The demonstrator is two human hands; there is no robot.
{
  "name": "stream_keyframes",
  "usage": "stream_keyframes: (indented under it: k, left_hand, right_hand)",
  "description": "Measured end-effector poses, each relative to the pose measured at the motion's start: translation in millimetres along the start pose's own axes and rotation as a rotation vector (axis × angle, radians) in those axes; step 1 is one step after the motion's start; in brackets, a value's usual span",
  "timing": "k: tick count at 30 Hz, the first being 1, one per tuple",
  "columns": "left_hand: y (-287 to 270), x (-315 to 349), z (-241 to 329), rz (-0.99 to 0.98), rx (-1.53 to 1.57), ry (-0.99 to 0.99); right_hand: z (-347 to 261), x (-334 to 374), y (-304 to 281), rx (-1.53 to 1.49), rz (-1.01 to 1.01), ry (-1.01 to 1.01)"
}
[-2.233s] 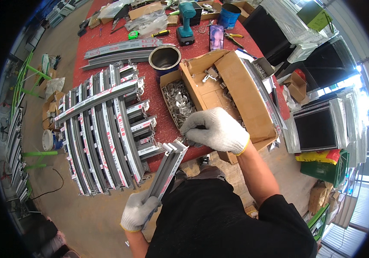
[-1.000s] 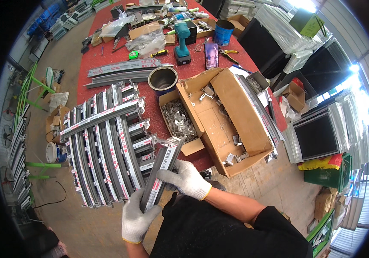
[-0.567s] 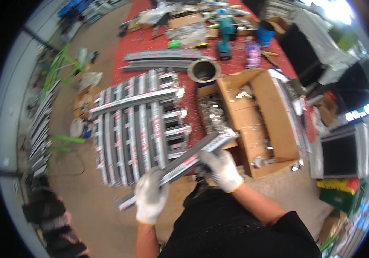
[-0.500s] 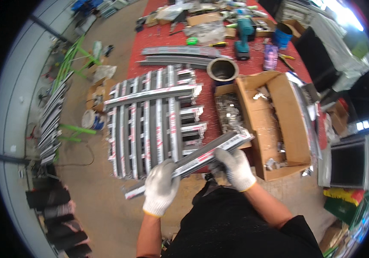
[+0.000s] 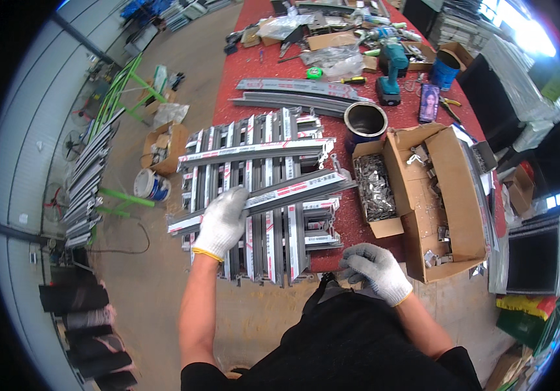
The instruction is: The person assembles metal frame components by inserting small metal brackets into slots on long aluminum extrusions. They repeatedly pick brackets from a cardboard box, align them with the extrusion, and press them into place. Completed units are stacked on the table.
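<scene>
My left hand (image 5: 223,220), in a white knit glove, is closed around a long grey metal profile (image 5: 296,190) with a white and red printed film strip. The profile lies slantwise across a criss-cross stack of similar profiles (image 5: 269,242), its far end reaching past the stack's right side. Another profile (image 5: 257,151) rests crosswise on top, farther back. Near the table's front edge my gloved right hand (image 5: 378,270) is apart from the profile; its fingers are loosely bent, with nothing visible in them. A small carton of shiny metal corner pieces (image 5: 375,186) stands beyond it.
A larger open cardboard box (image 5: 457,202) stands at the right of the red table (image 5: 324,262), a few metal pieces inside. Behind are a dark metal pot (image 5: 365,121), a teal cordless drill (image 5: 391,75), a phone (image 5: 428,103), pliers (image 5: 451,111) and more profiles (image 5: 299,99).
The profile has moved from in front of my body forward and left onto the stack. My right hand has let go of it and drawn away; my left still holds it.
</scene>
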State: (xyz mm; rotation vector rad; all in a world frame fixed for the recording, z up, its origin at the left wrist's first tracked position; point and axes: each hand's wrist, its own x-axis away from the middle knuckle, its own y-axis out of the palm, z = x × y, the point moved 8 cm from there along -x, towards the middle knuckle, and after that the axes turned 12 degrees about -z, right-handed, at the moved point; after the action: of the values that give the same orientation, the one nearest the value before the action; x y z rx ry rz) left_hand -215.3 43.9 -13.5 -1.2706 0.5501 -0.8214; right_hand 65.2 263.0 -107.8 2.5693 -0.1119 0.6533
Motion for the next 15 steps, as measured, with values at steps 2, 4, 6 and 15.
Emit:
stream_keyframes:
  k: [2,4,6,15]
  left_hand:
    - [4.3,-15.7,-17.2,-0.058,0.004,0.003]
    - [9.8,-31.7,-32.2,-0.1,-0.019,-0.005]
    - [16.5,-44.9,-43.9,-0.139,-0.021,0.016]
    - [35.7,-72.0,-72.4,-0.149,-0.023,0.128]
  right_hand:
    - [3.6,0.7,1.3,-0.031,0.045,-0.007]
    - [2.6,0.6,5.8,-0.027,0.07,-0.045]
    - [2.9,1.2,10.1,-0.034,0.103,-0.066]
    - [9.9,-5.0,23.3,-0.061,0.194,-0.084]
